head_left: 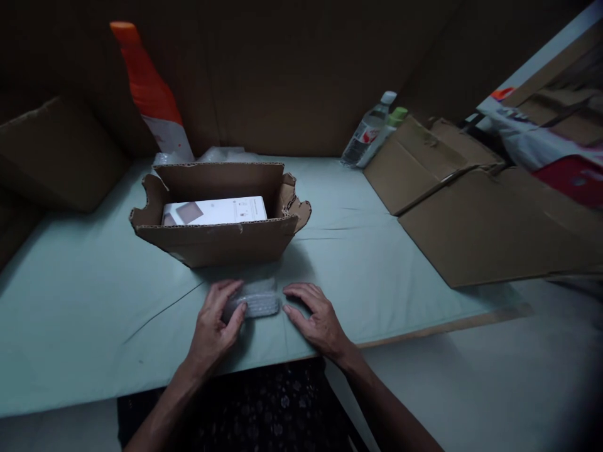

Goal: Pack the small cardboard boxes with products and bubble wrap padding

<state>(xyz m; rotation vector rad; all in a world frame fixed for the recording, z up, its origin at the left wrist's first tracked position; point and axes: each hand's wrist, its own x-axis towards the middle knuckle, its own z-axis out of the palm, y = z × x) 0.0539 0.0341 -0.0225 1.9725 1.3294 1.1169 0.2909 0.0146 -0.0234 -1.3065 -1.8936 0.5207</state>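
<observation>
A small item wrapped in bubble wrap (257, 302) lies on the pale green table cover (94, 295), just in front of an open cardboard box (217, 242). My left hand (214, 326) rests on the wrap's left end, fingers curled over it. My right hand (315, 317) lies flat on the table at the wrap's right end, fingers spread and touching its edge. Inside the box sits a white product carton (214, 211).
Flattened cardboard sheets (475, 213) cover the right of the table. Two plastic bottles (372, 132) lean at the back. An orange and white bag (153, 94) stands behind the box, and another cardboard box (56, 150) sits at the left.
</observation>
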